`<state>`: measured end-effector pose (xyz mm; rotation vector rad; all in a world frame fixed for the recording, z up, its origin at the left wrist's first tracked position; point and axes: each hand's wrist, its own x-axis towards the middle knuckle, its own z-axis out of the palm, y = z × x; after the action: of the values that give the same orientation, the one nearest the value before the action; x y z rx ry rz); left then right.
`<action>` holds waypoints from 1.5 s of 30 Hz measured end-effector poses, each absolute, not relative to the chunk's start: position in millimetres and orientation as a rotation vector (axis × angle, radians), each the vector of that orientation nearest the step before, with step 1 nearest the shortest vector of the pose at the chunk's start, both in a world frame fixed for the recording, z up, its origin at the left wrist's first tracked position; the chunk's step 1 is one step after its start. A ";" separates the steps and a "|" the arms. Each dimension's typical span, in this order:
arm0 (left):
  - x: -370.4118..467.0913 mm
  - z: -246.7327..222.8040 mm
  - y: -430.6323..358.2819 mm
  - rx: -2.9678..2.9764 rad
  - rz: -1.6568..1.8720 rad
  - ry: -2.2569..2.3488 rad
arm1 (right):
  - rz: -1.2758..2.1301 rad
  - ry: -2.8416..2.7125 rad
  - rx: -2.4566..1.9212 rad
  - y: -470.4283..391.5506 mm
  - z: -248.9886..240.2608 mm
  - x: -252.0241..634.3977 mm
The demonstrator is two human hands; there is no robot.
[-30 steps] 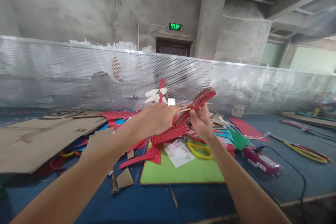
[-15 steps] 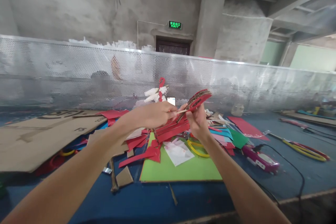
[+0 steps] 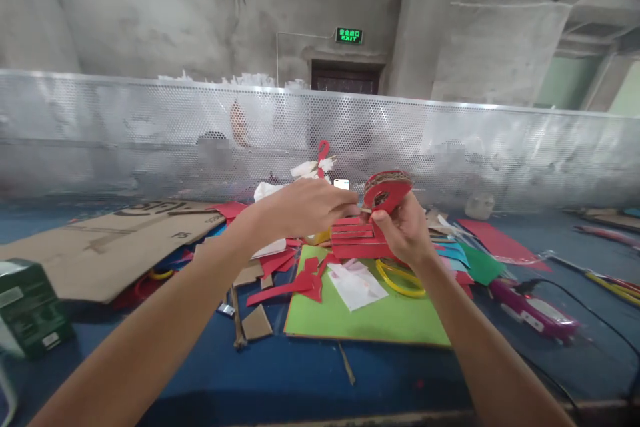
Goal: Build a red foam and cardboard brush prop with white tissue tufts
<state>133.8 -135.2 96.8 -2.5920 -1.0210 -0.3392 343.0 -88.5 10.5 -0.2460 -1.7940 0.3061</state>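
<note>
Holding a red cardboard piece up over the messy table, the right hand grips it from below with closed fingers; the left hand pinches a thin stick that touches the piece; under them lie a green sheet, yellow scissors and red scraps; a big brown cardboard lies at the left.

Beside the one green sheet: one red cutout piece held by two hands, left hand and right hand; one yellow scissors; one glue gun; one green box; one large cardboard sheet.
</note>
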 end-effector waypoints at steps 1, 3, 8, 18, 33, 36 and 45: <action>135.4 94.1 -134.1 -2.527 -0.327 -1.021 | 0.271 -1.773 -0.258 -88.8 9.9 341.3; 139.1 88.1 -130.7 -2.458 -0.305 -1.008 | 0.184 -1.731 -0.284 -88.2 7.8 338.0; 147.2 77.8 -123.5 -2.559 -0.389 -0.970 | 0.061 -1.591 -0.324 -80.3 -1.6 334.0; 145.8 70.7 -114.8 -2.791 -0.469 -0.941 | -0.130 -1.631 -0.386 -73.5 -13.2 334.0; 152.2 70.2 -121.0 -2.797 -0.534 -0.996 | -0.060 -1.622 -0.382 -67.2 -18.0 332.0; 154.2 71.1 -125.8 -2.725 -0.488 -1.001 | -0.045 -1.613 -0.380 -68.5 -17.8 330.4; 157.6 75.3 -130.5 -2.660 -0.390 -1.034 | -0.007 -1.642 -0.367 -71.0 -14.9 326.1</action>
<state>157.6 -130.5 75.3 -2.6604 -1.0338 -0.3905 326.1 -71.0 -14.9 -0.3675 -1.6419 -0.0068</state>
